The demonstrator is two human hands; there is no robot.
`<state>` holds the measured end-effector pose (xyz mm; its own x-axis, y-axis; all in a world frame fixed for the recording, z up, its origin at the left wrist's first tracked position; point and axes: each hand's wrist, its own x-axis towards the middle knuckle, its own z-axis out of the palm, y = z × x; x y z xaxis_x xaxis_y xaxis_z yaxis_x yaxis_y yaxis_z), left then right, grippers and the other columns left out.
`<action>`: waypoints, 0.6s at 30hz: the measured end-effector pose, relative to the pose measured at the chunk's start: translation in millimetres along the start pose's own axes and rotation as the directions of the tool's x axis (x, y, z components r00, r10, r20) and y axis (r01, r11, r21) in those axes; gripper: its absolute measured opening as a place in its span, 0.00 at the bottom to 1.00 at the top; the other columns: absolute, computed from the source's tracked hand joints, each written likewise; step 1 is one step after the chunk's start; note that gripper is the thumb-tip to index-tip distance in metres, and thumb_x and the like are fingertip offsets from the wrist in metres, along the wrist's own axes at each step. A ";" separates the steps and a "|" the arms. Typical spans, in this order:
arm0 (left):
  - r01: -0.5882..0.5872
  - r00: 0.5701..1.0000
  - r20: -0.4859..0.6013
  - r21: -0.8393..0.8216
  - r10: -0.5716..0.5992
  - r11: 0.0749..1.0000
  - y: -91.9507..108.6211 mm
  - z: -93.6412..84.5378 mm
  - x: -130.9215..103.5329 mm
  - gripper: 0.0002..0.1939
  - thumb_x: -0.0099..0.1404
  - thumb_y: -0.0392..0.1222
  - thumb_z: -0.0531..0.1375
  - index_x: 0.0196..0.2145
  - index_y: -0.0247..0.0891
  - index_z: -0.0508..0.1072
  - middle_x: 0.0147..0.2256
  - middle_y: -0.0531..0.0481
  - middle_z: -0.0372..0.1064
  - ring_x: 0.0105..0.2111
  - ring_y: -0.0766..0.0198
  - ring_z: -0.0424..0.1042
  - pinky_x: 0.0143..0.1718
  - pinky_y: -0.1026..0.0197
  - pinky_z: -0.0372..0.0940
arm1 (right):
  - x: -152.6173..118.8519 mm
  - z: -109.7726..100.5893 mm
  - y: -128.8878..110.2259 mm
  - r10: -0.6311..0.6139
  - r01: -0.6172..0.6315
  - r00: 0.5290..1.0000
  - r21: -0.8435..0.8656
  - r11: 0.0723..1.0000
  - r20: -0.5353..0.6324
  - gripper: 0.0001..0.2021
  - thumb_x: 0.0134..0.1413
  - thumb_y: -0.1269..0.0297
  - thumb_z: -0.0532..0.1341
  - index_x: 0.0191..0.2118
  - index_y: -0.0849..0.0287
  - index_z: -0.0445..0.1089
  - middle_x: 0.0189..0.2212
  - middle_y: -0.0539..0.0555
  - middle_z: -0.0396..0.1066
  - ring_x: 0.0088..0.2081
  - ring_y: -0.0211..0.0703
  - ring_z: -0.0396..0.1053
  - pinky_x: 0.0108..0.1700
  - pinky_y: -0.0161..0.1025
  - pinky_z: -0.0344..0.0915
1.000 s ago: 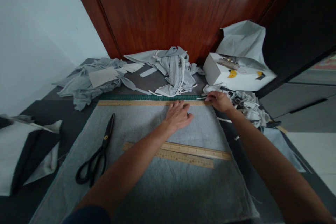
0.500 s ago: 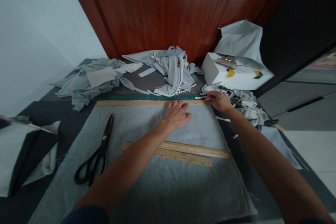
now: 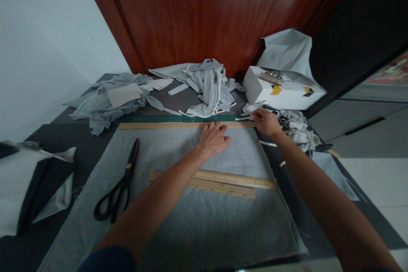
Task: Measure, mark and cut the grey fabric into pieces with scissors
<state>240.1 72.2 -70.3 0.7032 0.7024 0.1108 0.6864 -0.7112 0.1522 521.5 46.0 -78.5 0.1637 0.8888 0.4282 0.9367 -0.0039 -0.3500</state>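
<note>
A large piece of grey fabric [image 3: 204, 221] lies spread in front of me. Along its far edge runs a long wooden ruler [image 3: 159, 126], with a strip of green cutting mat [image 3: 149, 118] showing behind it. My left hand [image 3: 214, 138] lies flat on the fabric, its spread fingertips on the ruler. By the ruler's right end, my right hand [image 3: 265, 121] has its fingers pinched together beside narrow white fabric strips [image 3: 242, 118]; what is between them is hidden. Two more wooden rulers, a longer one [image 3: 236, 178] and a shorter one [image 3: 223, 188], rest nearer me, partly under my left forearm.
Black-handled scissors [image 3: 128, 172] lie on the fabric's left part. Grey cloth scraps [image 3: 105, 97] and another scrap heap [image 3: 210, 87] sit at the back. A white box [image 3: 287, 93] stands back right, with tangled cuttings [image 3: 298, 129] before it. Folded white-and-black material [image 3: 35, 187] lies left.
The view has shifted slightly. Both hands stay in nearly the same place on the ruler and at its right end.
</note>
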 end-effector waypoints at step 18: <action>0.010 1.000 -0.026 0.003 -0.010 1.000 -14.5 -21.1 -15.8 0.23 0.71 0.45 0.53 0.61 0.38 0.68 0.69 0.38 0.55 0.65 0.45 0.57 0.61 0.42 0.59 | -34.9 4.6 -97.7 0.229 -0.241 0.970 0.214 0.947 0.078 0.08 0.55 0.68 0.62 0.42 0.58 0.73 0.35 0.57 0.80 0.38 0.48 0.79 0.43 0.42 0.72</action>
<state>215.1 72.1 -53.5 0.6911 0.7100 0.1350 0.6940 -0.7041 0.1505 422.9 17.4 -63.1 0.3489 0.8974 0.2700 0.7814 -0.1195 -0.6125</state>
